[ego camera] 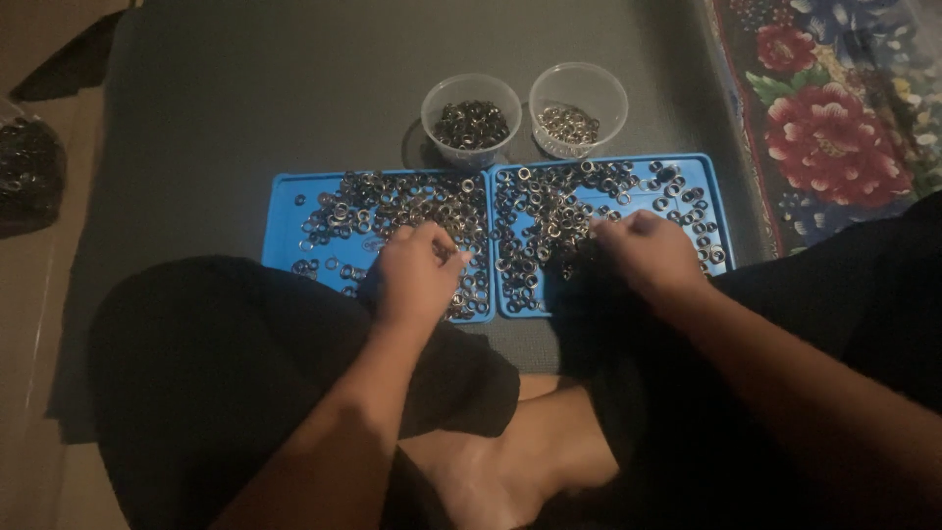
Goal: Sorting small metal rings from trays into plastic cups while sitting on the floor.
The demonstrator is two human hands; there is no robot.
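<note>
Two shallow blue trays lie side by side, edges touching, on a dark grey mat; the left tray and the right tray are both strewn with small metal rings, some bright and silvery, some dark, lying loose in a single scattered layer. At twelve o'clock from the trays, just beyond their far edges, stand two clear round tubs: the left tub holds a heap of mostly dark rings, the right tub a smaller heap of paler, shinier ones. The left hand rests over the near right part of the left tray, at about five o'clock on it, fingers curled inward and close together over the rings; whether they pinch one cannot be told in the dim light. The right hand lies over the middle of the right tray, fingers bent down onto the rings, narrow, their hold likewise unclear. At three o'clock from the trays a flowered cloth borders the mat; at nine o'clock, well apart, sits a dark bag. The person's black-clad knees frame the near edge.
</note>
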